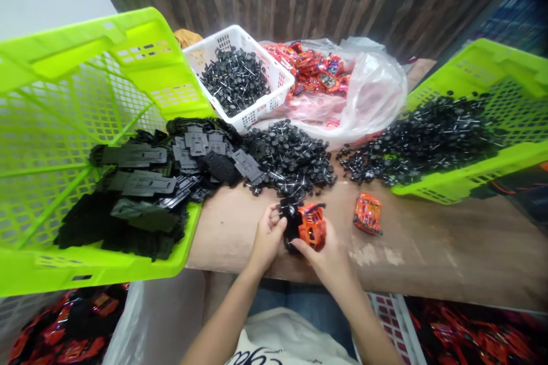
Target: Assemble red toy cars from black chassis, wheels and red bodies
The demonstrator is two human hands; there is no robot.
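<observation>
Over the near edge of the table, my left hand (269, 234) has its fingers closed on a black toy car base (291, 223). Just beside it, my right hand (327, 254) grips an orange toy car body (312, 225) with the thumb along its near side. Base and body sit side by side, touching or nearly so; whether they are joined I cannot tell. To the right, another orange toy car (368, 214) lies on the table. Beyond my hands is a loose heap of black wheels with metal axles (291, 157).
A green crate (194, 239) on the left spills black car bases (141, 182). Behind stand a white basket (248, 120) of wheels and a plastic bag (377, 91) of orange bodies. Another green crate (449, 188) of wheels lies right. Below the table (428, 245) are containers of red-orange pieces (479, 336).
</observation>
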